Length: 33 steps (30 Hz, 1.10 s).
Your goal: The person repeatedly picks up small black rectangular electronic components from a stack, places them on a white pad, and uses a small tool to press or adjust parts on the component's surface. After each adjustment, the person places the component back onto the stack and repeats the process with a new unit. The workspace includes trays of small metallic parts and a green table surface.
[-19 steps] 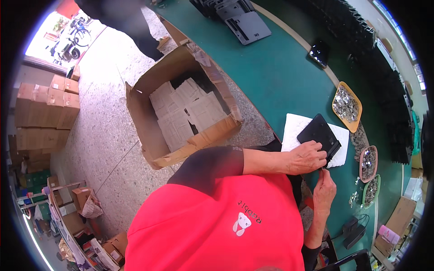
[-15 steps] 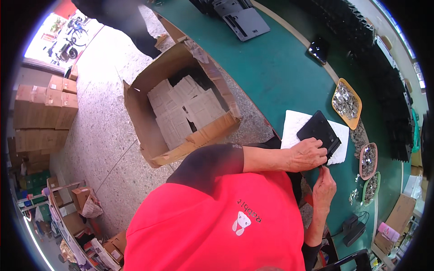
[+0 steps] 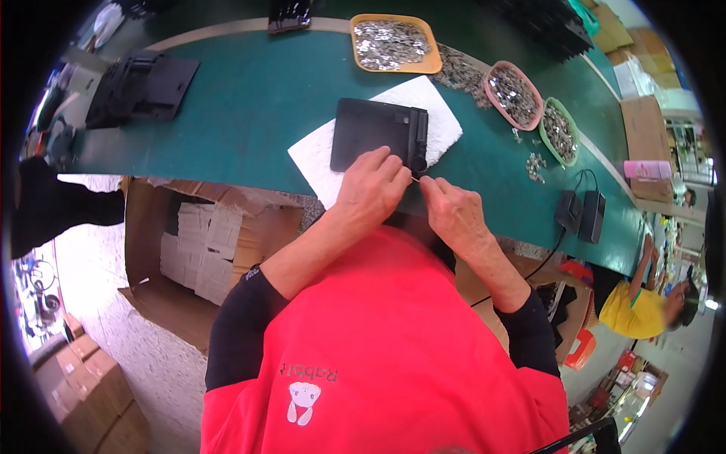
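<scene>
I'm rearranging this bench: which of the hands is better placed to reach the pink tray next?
Probably the right hand: the pink tray lies ahead of it and rightward. The left hand is farther away, over the near edge of the black panel.

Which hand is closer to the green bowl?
Right. The right hand is left of the green bowl, not touching it; the left hand is farther left, at the near edge of the black plastic part.
</scene>
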Each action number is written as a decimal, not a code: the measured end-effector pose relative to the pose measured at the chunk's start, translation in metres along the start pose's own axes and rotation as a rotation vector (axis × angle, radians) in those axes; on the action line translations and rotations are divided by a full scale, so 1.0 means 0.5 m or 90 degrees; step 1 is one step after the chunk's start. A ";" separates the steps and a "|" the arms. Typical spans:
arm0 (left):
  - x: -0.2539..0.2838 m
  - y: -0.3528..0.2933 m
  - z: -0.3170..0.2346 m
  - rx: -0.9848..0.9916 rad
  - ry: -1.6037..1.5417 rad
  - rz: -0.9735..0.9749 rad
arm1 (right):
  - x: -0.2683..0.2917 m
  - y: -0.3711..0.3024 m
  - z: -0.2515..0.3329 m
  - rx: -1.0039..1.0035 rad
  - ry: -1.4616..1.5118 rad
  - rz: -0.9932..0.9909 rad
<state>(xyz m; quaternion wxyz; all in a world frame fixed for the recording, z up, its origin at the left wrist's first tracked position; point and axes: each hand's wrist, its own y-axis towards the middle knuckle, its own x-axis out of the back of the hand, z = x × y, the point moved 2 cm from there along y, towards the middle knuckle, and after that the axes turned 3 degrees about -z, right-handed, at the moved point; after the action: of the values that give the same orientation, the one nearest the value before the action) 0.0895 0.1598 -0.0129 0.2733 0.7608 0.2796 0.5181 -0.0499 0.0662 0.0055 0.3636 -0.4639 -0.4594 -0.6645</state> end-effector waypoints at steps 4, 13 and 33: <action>0.000 -0.002 -0.003 0.023 -0.002 -0.004 | -0.002 -0.007 -0.002 -0.016 0.013 -0.013; 0.015 -0.004 -0.007 0.075 -0.014 0.073 | 0.037 0.015 -0.030 -0.232 0.423 -0.129; 0.028 -0.020 -0.023 -0.018 0.078 0.183 | 0.007 0.033 -0.072 -0.211 0.315 -0.168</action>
<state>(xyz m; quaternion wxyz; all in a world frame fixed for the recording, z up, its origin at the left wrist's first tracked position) 0.0817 0.1782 -0.0073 0.1897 0.7557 0.1768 0.6013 -0.0459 0.0268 0.0079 0.2945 -0.2776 -0.2984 -0.8644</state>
